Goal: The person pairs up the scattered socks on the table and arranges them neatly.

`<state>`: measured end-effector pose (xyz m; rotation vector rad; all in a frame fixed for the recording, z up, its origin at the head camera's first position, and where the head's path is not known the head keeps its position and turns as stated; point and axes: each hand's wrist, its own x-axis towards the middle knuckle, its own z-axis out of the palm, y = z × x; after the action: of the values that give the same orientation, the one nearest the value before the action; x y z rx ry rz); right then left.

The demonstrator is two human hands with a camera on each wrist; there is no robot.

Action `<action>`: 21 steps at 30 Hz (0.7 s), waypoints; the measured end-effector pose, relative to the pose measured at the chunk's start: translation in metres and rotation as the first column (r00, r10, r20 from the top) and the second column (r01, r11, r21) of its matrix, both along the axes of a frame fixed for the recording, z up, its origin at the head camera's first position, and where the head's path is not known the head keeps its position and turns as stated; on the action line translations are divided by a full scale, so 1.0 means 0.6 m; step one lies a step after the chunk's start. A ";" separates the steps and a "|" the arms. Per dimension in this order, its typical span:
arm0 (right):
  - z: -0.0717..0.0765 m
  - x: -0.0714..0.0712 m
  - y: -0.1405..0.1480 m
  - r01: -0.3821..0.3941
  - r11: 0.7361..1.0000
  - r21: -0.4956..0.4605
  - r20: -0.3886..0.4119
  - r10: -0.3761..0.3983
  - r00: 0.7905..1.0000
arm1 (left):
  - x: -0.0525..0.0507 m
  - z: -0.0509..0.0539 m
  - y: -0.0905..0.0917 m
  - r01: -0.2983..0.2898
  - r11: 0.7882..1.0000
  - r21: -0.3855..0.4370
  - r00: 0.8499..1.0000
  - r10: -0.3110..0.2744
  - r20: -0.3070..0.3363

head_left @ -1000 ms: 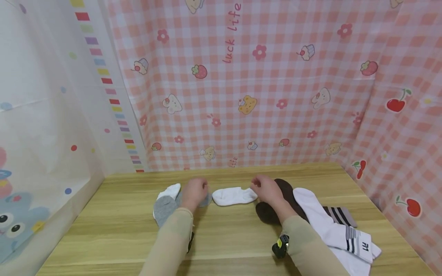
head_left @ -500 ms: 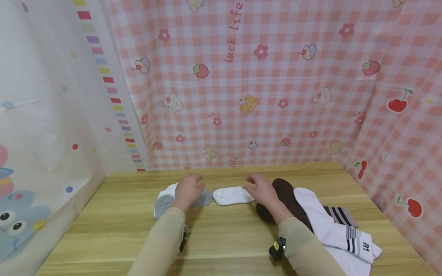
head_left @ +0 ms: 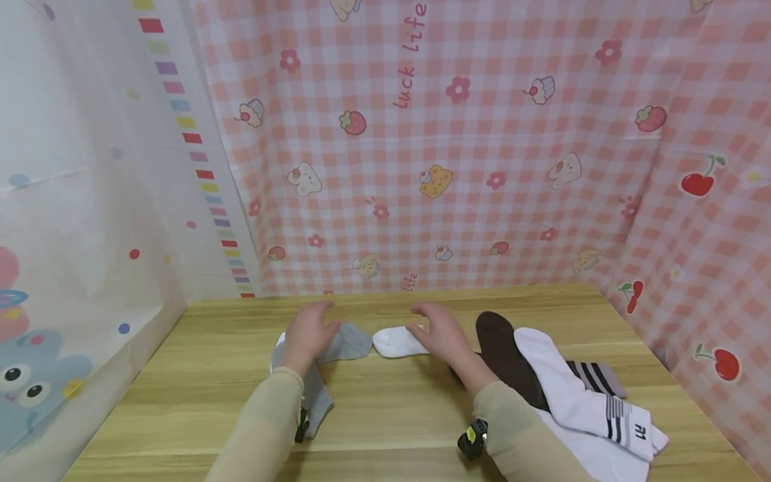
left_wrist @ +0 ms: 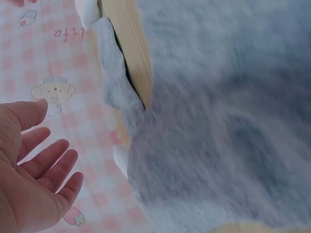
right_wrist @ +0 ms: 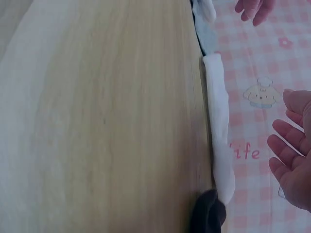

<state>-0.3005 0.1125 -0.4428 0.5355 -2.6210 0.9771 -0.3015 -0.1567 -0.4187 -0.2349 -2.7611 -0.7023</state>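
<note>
My left hand [head_left: 310, 335] hovers over the grey socks [head_left: 351, 343], which partly show on both sides of it. In the left wrist view its fingers are relaxed and spread, with nothing in them, while a grey sock [left_wrist: 204, 160] fills the near part of the view, blurred. My right hand [head_left: 444, 335] is above the right end of a short white sock [head_left: 394, 342] and hides that end. In the right wrist view the same white sock [right_wrist: 219, 111] lies along the table, apart from the loosely bent, bare fingers [right_wrist: 286, 141].
To the right lie a dark brown sock [head_left: 506, 361], a long white sock with black and grey stripes [head_left: 557, 385], and a grey striped cuff [head_left: 596, 378]. The wooden table [head_left: 385, 415] meets a pink checked cloth [head_left: 452, 140] at the back.
Both hands have shifted left and their fingers have spread more. More of the grey socks shows around my left hand; my right hand covers more of the short white sock.
</note>
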 end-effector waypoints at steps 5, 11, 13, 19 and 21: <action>0.002 0.005 -0.015 -0.031 0.999 -0.017 -0.039 0.031 0.999 | 0.003 -0.001 -0.017 -0.001 1.000 -0.005 1.000 0.001 -0.023; 0.005 0.011 -0.031 -0.068 0.997 -0.025 -0.046 0.067 0.997 | 0.005 -0.005 -0.037 -0.012 1.000 -0.019 0.996 0.010 -0.084; 0.005 0.014 -0.035 -0.076 0.997 -0.024 -0.044 0.075 0.996 | 0.006 -0.006 -0.043 -0.012 1.000 -0.022 0.994 0.010 -0.107; 0.000 0.020 -0.046 -0.105 0.994 -0.023 -0.032 0.104 0.994 | 0.012 -0.009 -0.062 -0.014 1.000 -0.022 0.989 0.011 -0.145; -0.002 0.021 -0.049 -0.113 0.993 -0.021 -0.034 0.113 0.993 | 0.013 -0.011 -0.068 -0.023 1.000 -0.020 0.989 0.020 -0.146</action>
<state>-0.2879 0.0829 -0.4440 0.6950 -2.5719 1.0216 -0.2935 -0.1975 -0.4250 -0.2505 -2.6291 -0.6239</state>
